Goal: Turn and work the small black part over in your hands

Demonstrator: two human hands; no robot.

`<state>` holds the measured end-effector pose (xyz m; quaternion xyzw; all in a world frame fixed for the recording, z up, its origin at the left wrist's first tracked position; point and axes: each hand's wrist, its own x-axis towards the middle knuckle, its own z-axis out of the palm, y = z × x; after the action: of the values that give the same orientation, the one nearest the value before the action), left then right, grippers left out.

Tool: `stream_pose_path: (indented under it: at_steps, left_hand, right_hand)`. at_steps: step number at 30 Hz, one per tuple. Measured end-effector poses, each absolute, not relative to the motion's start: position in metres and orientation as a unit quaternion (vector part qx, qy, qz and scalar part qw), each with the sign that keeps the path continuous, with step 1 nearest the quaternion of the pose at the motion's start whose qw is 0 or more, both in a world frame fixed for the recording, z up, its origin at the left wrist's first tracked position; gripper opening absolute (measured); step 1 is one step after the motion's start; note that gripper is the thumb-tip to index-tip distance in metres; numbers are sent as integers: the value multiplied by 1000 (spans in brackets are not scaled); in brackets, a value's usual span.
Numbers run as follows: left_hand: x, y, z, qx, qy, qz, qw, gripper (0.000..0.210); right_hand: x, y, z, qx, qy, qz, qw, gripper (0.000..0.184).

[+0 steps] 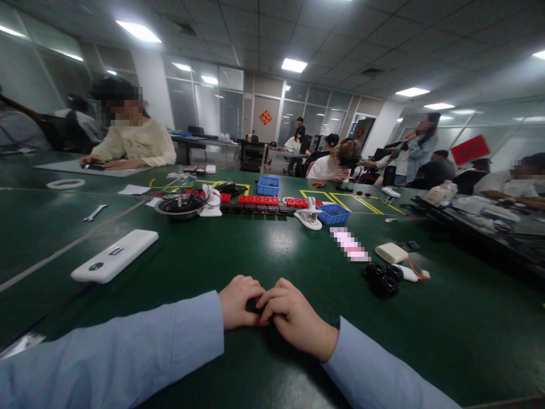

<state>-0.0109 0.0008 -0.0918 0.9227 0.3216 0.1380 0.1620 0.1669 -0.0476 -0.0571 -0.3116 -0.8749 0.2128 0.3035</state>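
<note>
Close together over the near part of the green table [279,258], both hands are closed around a small black object [252,305]. Most of it is covered by the fingers, so its kind cannot be made out. My left hand [239,301] wraps it from the left side. From the right, the curled fingers of my right hand [293,315] meet the left fingertips over it. To the right lies a cluster of black ring-shaped pieces [384,278], apart from the hands.
A long white device [116,255] lies at left, with a wrench [95,213] beyond. Farther back are red power strips [258,200], a round metal bowl [179,205], white clamps [309,215] and blue bins [334,213]. A beige block [390,253] lies right. A person [131,133] sits across.
</note>
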Motion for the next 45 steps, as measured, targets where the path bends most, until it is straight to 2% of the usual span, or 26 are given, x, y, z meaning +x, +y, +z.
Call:
stream_pose_path:
  at_steps: [14,20,27,31,36,45]
  left_hand:
    - [-11,1,-93,922,323,130,171,30]
    - [-11,1,-92,920,322,140,175,31]
    - [-12,2,-93,925,308,138,174,32]
    - [-13,2,-93,926,314,133,164,36]
    - [-13,1,-92,923,319,137,164,37]
    - [-11,1,-95,924,322,140,153,36]
  right_hand:
    - [168,-48,-58,-296,-886,199,297,37]
    - [169,-50,-55,-265,-882,205,331,34]
    - [170,-53,-53,-278,-869,159,377,30]
    - [171,-52,-54,-357,-857,138,347,20]
    - [171,-48,-57,-417,-846,123,309,23]
    - [170,-48,-55,-432,-849,126,278,18]
